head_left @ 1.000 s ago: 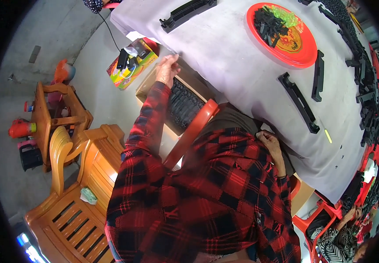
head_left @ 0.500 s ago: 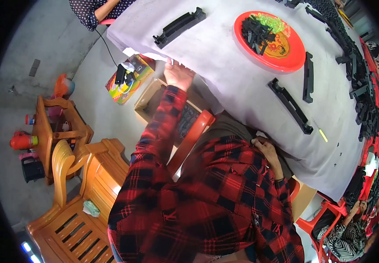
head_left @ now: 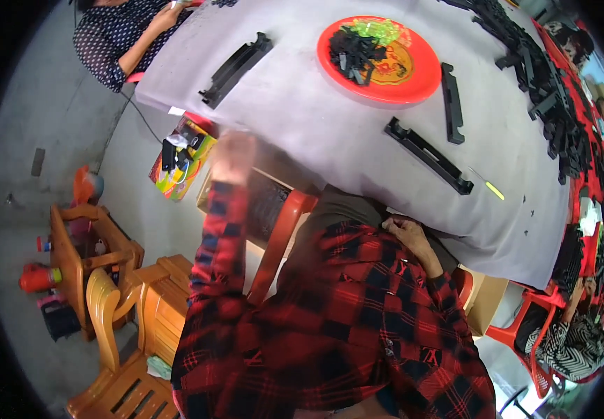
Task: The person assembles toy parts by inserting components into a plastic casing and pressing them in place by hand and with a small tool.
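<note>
My left hand [head_left: 234, 158], smeared by motion, is off the table's left edge, above an open cardboard box [head_left: 202, 197] with dark pieces inside. Whether its fingers are apart or closed does not show. In my lap, against the hanging tablecloth, lies my right hand [head_left: 414, 234] with its fingers curled in; what they hold, if anything, is hidden. Three long black plastic parts lie on the cloth: one at the left [head_left: 236, 70], one nearest me [head_left: 428, 156] and one on the right [head_left: 451, 103]. A yellow-handled pick-like tool [head_left: 494, 188] rests beside them.
A red plate [head_left: 414, 87] holds small black and yellow-green pieces. Black parts [head_left: 550, 105] heap along the table's right side. At left stand a colourful carton [head_left: 183, 157] with devices on it and a wooden chair [head_left: 155, 293]. A person in a dotted top [head_left: 106, 49] sits at the far left.
My left hand has left the table edge and moved left and down over the cardboard box. My right hand stays in my lap. The view has shifted, showing more of the seated person.
</note>
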Action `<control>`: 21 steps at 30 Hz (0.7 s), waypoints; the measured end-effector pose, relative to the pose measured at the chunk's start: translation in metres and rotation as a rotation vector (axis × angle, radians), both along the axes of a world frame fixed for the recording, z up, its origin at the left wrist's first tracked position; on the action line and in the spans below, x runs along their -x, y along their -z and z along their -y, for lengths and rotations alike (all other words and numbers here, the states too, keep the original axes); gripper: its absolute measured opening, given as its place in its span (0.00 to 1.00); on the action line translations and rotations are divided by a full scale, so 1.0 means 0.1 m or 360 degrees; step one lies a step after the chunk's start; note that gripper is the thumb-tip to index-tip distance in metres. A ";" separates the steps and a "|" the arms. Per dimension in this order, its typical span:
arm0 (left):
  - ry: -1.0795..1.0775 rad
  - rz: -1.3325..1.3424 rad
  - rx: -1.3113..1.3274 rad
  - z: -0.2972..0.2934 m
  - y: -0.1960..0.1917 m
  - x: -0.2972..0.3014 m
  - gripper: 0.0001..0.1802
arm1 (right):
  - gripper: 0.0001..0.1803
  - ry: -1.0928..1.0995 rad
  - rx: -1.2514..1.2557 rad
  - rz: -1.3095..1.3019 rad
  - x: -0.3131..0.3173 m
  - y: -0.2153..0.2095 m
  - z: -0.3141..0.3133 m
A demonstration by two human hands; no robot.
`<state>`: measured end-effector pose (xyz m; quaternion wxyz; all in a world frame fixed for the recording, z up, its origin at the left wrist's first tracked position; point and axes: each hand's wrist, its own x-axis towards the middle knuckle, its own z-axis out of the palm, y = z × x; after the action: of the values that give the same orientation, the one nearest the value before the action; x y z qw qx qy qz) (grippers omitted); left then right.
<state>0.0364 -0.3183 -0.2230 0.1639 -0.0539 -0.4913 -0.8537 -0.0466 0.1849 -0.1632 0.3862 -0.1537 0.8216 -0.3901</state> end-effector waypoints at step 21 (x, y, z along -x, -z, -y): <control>-0.0098 0.0405 0.0700 -2.36 -1.98 0.72 0.01 | 0.12 0.0636 0.0458 -0.0949 1.28 -1.54 -0.23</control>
<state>-0.0359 -0.0826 -0.0252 0.1109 0.0345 -0.6834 -0.7207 -0.1750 0.2080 -0.0092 0.0213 -0.1498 0.8485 -0.5071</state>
